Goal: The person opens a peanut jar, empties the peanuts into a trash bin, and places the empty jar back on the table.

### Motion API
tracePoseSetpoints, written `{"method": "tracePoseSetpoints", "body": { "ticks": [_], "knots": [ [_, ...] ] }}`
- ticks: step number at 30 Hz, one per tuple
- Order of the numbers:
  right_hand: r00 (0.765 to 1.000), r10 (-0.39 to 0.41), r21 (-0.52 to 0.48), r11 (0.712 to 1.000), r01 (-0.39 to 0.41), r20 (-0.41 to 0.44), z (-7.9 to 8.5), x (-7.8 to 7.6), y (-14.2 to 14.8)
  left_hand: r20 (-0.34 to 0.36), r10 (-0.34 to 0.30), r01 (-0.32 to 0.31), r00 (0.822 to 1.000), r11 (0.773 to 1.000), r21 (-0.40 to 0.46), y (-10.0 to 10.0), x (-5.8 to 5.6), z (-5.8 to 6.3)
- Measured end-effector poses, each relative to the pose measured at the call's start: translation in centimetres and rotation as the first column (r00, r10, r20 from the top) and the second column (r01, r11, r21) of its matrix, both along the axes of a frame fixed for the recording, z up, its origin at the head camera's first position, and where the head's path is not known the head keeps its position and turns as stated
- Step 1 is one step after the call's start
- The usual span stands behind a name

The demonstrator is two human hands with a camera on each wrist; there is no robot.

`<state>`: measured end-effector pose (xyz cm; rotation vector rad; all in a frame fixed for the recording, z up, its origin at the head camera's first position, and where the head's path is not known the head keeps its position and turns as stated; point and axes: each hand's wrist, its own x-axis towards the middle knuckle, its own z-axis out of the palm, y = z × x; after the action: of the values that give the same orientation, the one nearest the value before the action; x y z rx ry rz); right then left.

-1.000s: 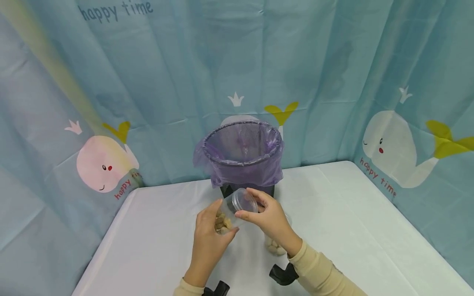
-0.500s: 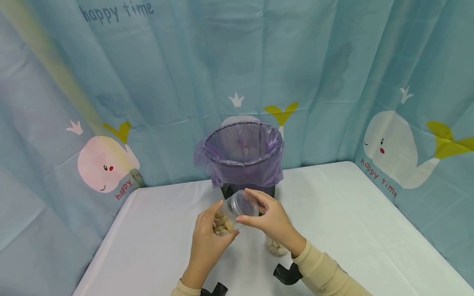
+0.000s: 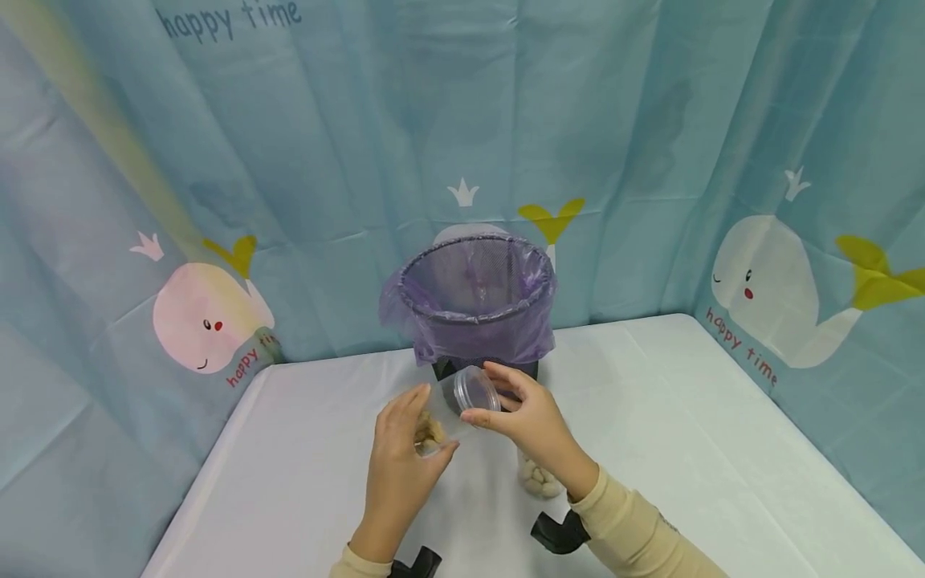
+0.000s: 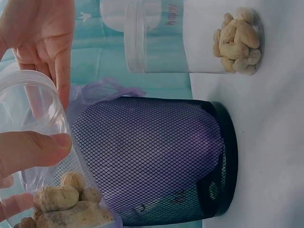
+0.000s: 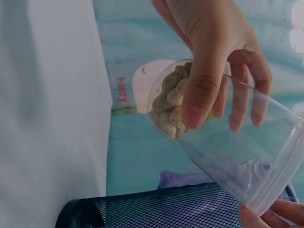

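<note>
Plastic jar (image 5: 228,142), peanuts (image 5: 168,105); "happy time" curtain (image 3: 614,104)

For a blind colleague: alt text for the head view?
Left hand and right hand hold a tilted clear plastic jar of tan peanuts before a purple-lined black mesh bin; a similar jar stands on the white table.

a curtained booth: whale-print curtains (image 3: 614,120) back and flank a white table (image 3: 665,417).
</note>
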<state>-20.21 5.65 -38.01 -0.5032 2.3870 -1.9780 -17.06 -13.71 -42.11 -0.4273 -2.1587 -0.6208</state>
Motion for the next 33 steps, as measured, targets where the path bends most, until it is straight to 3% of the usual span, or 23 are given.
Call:
{"method": "tracePoseSetpoints", "body": {
  "ticks": [5,15,26,33],
  "knots": [
    [1.0,-0.015,0.021,1.0,0.016,-0.012,-0.05,0.06,-0.05,0.008,0.001,-0.001,1.0,1.0,0.003,0.18,0.17,0.14],
    [0.995,0.057,0.057,0.997,-0.053,-0.082,-0.32,-0.1,0.18,0.076,-0.008,0.005,0.997,0.999,0.039,0.24,0.5,0.07],
    [0.998,-0.042,0.078,0.996,0.046,-0.048,-0.32,0.18,-0.18,0.108,0.005,-0.008,0.994,1.0,0.028,0.05,0.45,-0.2],
    [0.997,0.019,0.09,0.996,-0.012,-0.075,-0.22,0.11,-0.07,0.125,0.003,-0.007,0.992,0.999,0.033,-0.01,0.55,-0.19]
  ]
}}
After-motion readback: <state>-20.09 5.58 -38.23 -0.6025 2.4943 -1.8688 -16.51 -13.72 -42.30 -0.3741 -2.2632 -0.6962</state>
